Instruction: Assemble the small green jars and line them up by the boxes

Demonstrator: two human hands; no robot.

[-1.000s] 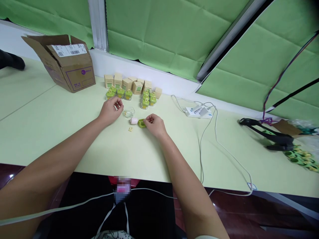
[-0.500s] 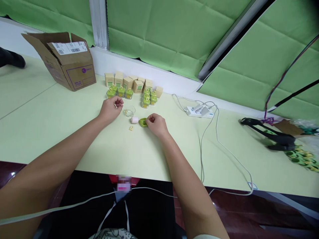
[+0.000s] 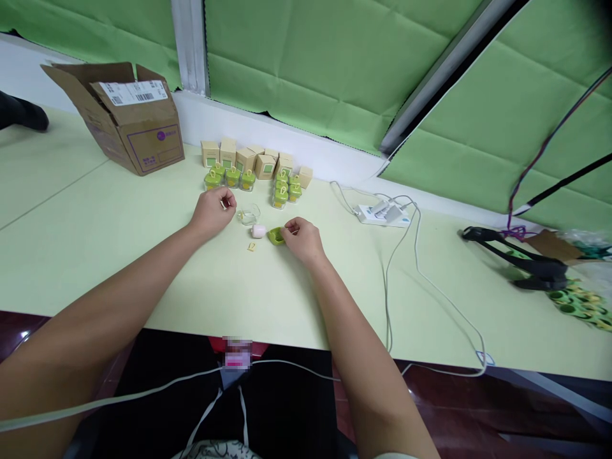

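My right hand (image 3: 304, 240) pinches the rim of a small green plastic lid (image 3: 276, 236), hollow side up, at the table surface. My left hand (image 3: 213, 210) rests on the table with its fingers curled and thumb against fingertips; no object shows in it. Between the hands lie a clear plastic box (image 3: 249, 215), just right of my left fingers, and a small pale pink block (image 3: 258, 231) left of the lid. A little yellow loop-shaped piece (image 3: 251, 247) lies nearer to me.
Behind my hands stand several clear boxes with green lids and yellow loops (image 3: 280, 195), backed by small cardboard boxes (image 3: 265, 166). An open carton (image 3: 153, 143) is at left. A power strip (image 3: 382, 214) with cables, a black tool (image 3: 521, 258) and green parts (image 3: 581, 303) are at right.
My right hand and the green lid have shifted very slightly to the right. My left hand and the other pieces stay nearly in place.
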